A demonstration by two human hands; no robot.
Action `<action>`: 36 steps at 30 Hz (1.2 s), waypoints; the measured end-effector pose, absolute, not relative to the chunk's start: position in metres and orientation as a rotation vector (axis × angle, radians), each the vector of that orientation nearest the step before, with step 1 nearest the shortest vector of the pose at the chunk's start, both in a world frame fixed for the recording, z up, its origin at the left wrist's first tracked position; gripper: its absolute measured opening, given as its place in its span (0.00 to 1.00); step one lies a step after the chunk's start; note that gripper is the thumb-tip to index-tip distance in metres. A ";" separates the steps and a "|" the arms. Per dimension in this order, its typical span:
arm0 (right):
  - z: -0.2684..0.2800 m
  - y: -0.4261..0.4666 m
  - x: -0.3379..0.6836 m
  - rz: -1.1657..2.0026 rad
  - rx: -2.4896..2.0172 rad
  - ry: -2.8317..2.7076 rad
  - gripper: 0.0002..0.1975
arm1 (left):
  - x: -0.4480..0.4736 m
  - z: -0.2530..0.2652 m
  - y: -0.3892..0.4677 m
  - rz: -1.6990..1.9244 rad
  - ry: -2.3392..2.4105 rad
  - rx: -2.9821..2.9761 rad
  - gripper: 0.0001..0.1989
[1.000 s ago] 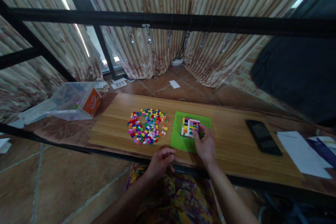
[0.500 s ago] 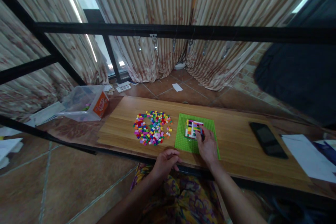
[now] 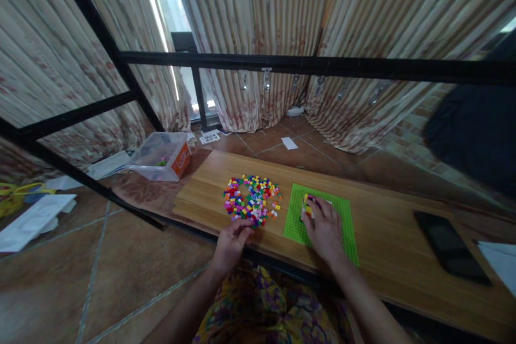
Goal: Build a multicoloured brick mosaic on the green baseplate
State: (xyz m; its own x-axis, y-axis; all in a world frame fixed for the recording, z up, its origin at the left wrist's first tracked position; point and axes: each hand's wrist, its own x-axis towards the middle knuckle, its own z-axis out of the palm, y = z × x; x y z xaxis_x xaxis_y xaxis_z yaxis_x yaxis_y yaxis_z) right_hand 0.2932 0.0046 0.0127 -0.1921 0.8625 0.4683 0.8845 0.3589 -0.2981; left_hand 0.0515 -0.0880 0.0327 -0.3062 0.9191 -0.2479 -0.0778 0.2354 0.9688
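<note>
On the wooden tabletop lies a green studded baseplate (image 3: 296, 209) with a low build of toy bricks (image 3: 305, 203) on it. My right hand (image 3: 327, 230) is over this build, thumb at its near left side and fingers across its top, hiding most of it. Yellow, white and dark bricks show at its left edge. To the left spreads a loose pile of small coloured toy bricks (image 3: 258, 193). My left hand (image 3: 230, 244) reaches to the pile's near edge, palm inward, thumb and forefinger slightly apart. No brick can be made out between them.
A black phone (image 3: 449, 244) lies on the right of the wooden tabletop (image 3: 387, 247), near white paper (image 3: 500, 263). A clear plastic box (image 3: 161, 156) with an orange label stands beyond the left end. A black metal bar (image 3: 306, 64) crosses in front of the curtains.
My left hand has moved left and forward, from the table's front edge to the brick pile. My right hand now covers more of the build. The whole view has shifted and tilted.
</note>
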 end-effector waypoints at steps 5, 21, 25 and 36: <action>0.012 -0.002 0.305 -0.028 -1.489 -2.081 0.19 | 0.038 0.035 -0.092 1.229 1.640 0.940 0.11; 0.014 0.019 0.209 0.275 -1.485 -2.156 0.11 | 0.039 0.022 -0.078 0.831 1.897 1.622 0.04; 0.026 0.014 0.211 0.305 -1.473 -2.139 0.12 | 0.041 0.021 -0.073 0.614 2.063 1.771 0.04; 0.027 -0.053 0.280 0.631 -1.434 -1.654 0.10 | 0.042 0.016 -0.063 0.574 2.137 1.874 0.09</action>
